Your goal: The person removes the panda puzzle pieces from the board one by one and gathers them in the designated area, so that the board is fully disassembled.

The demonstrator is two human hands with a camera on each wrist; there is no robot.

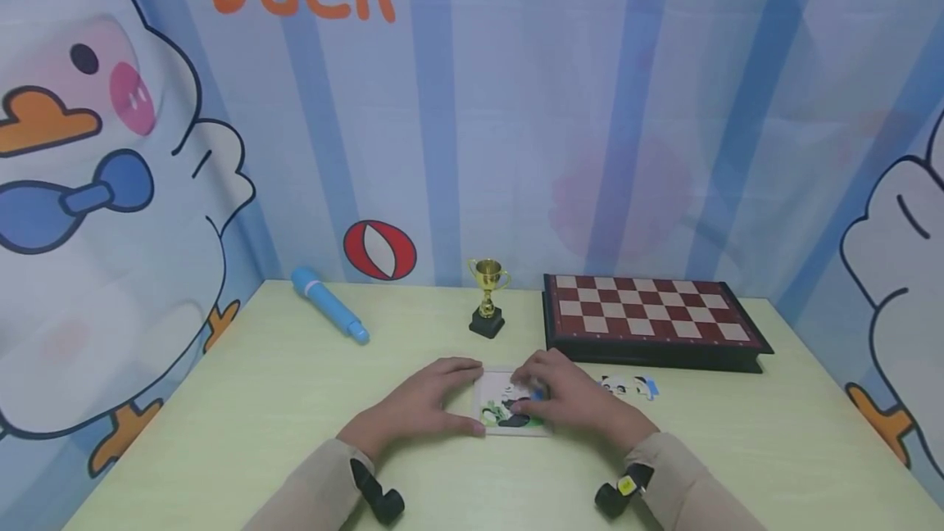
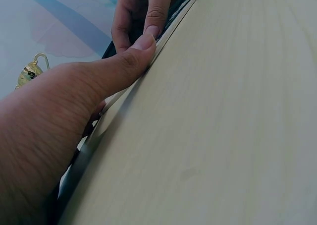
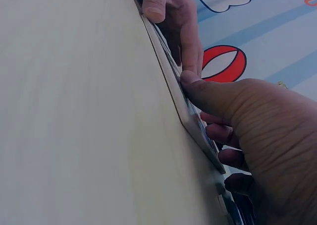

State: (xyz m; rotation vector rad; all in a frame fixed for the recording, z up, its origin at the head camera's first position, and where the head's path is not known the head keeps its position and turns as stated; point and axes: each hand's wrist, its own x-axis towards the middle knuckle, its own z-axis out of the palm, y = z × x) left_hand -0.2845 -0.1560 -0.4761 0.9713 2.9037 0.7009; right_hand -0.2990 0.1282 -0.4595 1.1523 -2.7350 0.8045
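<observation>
A small panda picture puzzle in a pale square frame [image 1: 514, 431] lies flat on the table in the head view. My left hand [image 1: 424, 401] holds the frame's left side, thumb near the lower corner and fingers near the upper one. Over the picture's right part, my right hand [image 1: 571, 400] has curled fingers and thumb round a puzzle piece [image 1: 538, 392], which is blurred and partly hidden. A loose panda piece [image 1: 628, 387] lies right of that hand. Both wrist views show the board's thin edge [image 3: 171, 88] close to the thumbs.
Behind the puzzle stands a small gold trophy [image 1: 487, 297] on a black base. A red-and-white checkered board box [image 1: 652, 322] sits at the back right. The blue cylindrical object [image 1: 329, 306] lies at the back left. A patterned curtain [image 1: 509, 105] borders the pale table [image 1: 295, 408].
</observation>
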